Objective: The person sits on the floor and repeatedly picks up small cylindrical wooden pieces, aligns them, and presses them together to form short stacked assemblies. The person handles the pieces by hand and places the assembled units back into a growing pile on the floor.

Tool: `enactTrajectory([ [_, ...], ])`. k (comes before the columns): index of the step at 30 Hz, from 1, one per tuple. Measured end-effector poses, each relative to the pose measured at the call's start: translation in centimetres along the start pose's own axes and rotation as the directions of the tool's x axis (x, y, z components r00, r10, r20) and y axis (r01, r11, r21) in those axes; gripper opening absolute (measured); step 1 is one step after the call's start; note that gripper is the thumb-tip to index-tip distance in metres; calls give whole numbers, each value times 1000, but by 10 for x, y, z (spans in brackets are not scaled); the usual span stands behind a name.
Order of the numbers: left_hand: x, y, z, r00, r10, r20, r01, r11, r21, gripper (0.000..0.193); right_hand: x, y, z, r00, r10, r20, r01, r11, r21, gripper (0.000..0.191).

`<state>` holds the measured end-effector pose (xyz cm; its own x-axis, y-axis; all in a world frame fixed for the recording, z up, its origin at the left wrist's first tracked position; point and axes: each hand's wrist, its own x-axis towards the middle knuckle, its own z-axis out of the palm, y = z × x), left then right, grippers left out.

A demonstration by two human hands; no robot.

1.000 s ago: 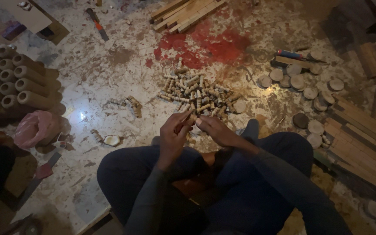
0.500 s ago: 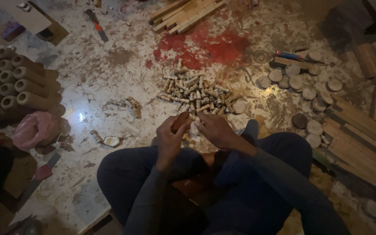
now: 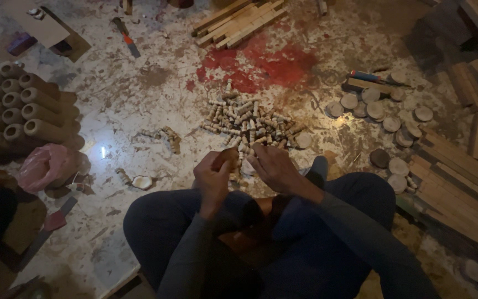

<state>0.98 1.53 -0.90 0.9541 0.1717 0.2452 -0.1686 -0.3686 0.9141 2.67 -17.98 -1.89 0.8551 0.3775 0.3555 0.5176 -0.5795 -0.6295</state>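
my left hand (image 3: 212,178) curls its fingers shut around a small wooden peg (image 3: 231,156), which sits upright in the fist so one end stays exposed toward my right hand (image 3: 275,168). the right hand's fingers are bent together, tips touching the near edge of the peg pile (image 3: 250,123); whether they pinch a piece i cannot tell. both hands meet just above my crossed knees, at the picture's centre, so the pile at 12 o'clock lies within easy reach.

the pile consists of short, pale, roughly turned cylinders, lying loose and crosswise. at 2 o'clock flat wooden discs (image 3: 375,109), round and smooth-faced, are spread singly and in small overlaps; a blue-handled tool (image 3: 367,76) lies beside them. at 3 to 4 o'clock sawn wooden slats (image 3: 455,182) are stacked parallel, and a second bundle of slats (image 3: 238,20) rests at 12 o'clock, far edge. at 9 to 10 o'clock hollow tubes (image 3: 20,105), tan and matte, are stacked with open ends facing me. a crumpled pink plastic bag (image 3: 48,166) lies below them. the concrete floor (image 3: 139,94) is dusty, mottled white, with a red stain (image 3: 261,63) beyond the pile.
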Motion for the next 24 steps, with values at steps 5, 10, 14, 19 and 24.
enactTrajectory([
  [5,3,-11,4,974,-148,173,190,946,-261,22,-1,8,5,996,13,83,-15,1000,24,32],
  [10,2,-13,4,960,16,281,91,927,-364,31,-2,12,5,996,-28,80,27,1000,6,37],
  [14,1,-9,3,953,-29,302,136,931,-340,30,0,6,-2,972,-224,74,233,958,-165,24],
  [19,4,-7,2,940,-144,309,228,940,-255,27,7,-9,-11,992,-127,23,129,983,-131,26],
  [24,6,3,-1,942,-170,289,223,962,-160,25,15,-17,-20,968,-248,28,246,933,-263,23],
])
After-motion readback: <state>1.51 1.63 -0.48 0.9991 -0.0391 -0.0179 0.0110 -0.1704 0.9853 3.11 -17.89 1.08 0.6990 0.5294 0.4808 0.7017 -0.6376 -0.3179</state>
